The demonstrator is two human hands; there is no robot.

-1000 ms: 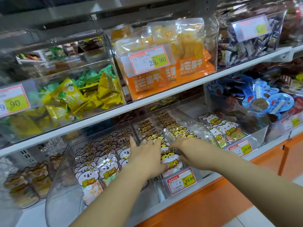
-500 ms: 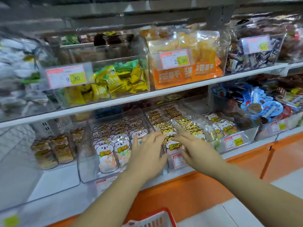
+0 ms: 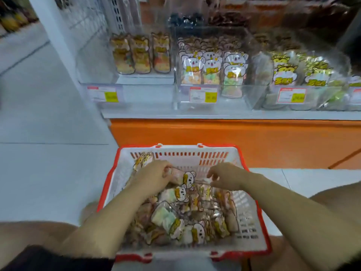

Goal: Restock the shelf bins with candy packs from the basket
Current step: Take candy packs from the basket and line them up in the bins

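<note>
A white basket with a red rim [image 3: 254,204] sits on the floor in front of me, filled with several animal-print candy packs [image 3: 181,222]. Both hands are down inside it near the far wall. My left hand [image 3: 154,178] grips the left end of a bear-print pack [image 3: 187,178]. My right hand [image 3: 224,178] pinches the clear edge of a pack on the right side; the blur hides whether it is the same one. On the low shelf ahead stand clear bins: the left bin [image 3: 101,75] with three brown packs, the middle bin [image 3: 211,71] with koala packs, and the right bin [image 3: 293,79] with tiger packs.
An orange base panel [image 3: 234,141] runs under the shelf edge [image 3: 195,114], just beyond the basket. Price tags [image 3: 203,94] hang on the bin fronts. White floor tiles [image 3: 48,133] spread to the left. My knees flank the basket at both lower corners.
Both hands have left the tiger-pack bin on the shelf and dropped into the basket. My view has tilted down from the shelves to the basket and lowest shelf.
</note>
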